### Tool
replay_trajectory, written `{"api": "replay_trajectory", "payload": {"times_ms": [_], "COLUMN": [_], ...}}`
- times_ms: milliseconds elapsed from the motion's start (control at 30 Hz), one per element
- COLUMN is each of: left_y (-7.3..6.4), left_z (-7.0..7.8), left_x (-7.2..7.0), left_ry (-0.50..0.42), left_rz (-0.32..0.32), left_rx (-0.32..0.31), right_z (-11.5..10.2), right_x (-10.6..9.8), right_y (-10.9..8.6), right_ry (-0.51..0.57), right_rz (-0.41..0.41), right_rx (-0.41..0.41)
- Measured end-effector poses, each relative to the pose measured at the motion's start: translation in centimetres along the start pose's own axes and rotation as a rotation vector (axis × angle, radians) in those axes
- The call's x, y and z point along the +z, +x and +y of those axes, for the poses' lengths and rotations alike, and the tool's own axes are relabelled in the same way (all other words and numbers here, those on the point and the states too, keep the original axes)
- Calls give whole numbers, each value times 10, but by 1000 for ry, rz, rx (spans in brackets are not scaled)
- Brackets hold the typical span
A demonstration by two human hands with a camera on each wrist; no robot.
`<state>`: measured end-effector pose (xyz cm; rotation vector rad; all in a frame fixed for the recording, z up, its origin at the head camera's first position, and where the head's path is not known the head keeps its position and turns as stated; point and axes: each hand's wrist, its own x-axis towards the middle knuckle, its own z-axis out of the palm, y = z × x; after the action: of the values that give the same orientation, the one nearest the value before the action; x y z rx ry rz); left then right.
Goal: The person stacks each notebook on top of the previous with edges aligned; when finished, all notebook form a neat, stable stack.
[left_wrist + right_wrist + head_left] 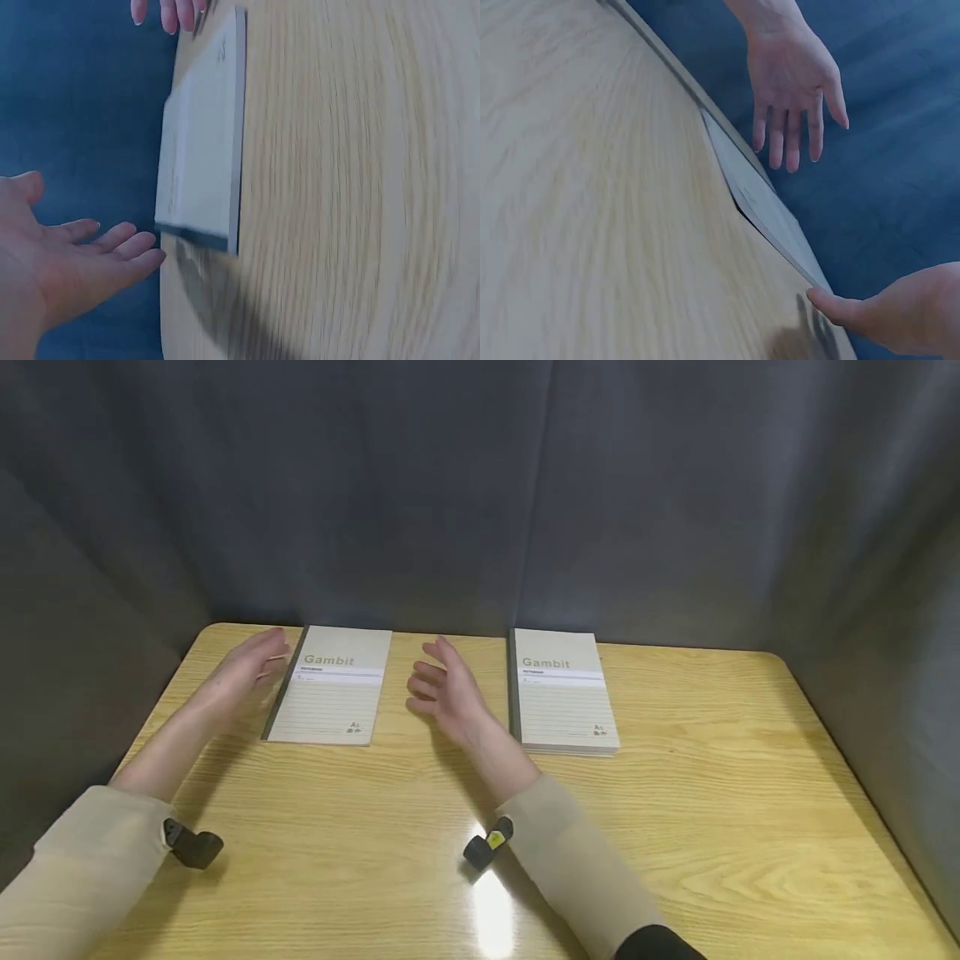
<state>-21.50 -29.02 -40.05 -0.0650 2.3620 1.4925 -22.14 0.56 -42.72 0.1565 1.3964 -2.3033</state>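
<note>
Two places on the table hold pale A5 notebooks with dark spines and "Gambit" on their covers. My left hand (242, 675) is just left of the left notebook (327, 703), its fingers near the dark spine and holding nothing. To the right of that notebook is my right hand (452, 692), palm turned inward, fingers loosely bent around nothing. The left wrist view has the left hand (71, 274) beside the spine end of the notebook (202, 142). In the right wrist view, the right hand (900, 311) overlaps the notebook's near end (772, 217).
A thicker stack of matching notebooks (564, 706) lies right of my right hand, close to the back edge. The wooden table (720, 810) has rounded far corners. Dark grey curtains (420, 502) stand behind it and along both sides.
</note>
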Motion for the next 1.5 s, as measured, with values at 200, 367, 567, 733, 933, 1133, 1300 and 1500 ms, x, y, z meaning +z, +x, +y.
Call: {"api": "replay_trajectory", "payload": {"times_ms": [200,367,567,733,933,1133,1300,1500], "left_y": [1,9,11,12,12,11,10,7], "left_z": [-10,-10,-6,-7,-10,-9,-6,18], "left_x": [-13,-5,-5,-8,-10,-14,-11,9], "left_ry": [-53,-121,-180,-183,-194,-203,-166,-107], "left_rz": [-41,-26,-7,8,52,57,45,39], "left_rx": [-59,-88,-88,-99,-130,-180,-214,-84], "right_z": [13,15,12,11,11,12,12,-6], "right_x": [23,35,43,49,51,48,40,24], "right_y": [8,9,12,15,17,24,26,14], "right_ry": [36,55,54,44,18,14,-100,-256], "right_rz": [12,74,135,175,205,233,165,61], "right_rx": [20,26,47,85,128,156,126,-29]}}
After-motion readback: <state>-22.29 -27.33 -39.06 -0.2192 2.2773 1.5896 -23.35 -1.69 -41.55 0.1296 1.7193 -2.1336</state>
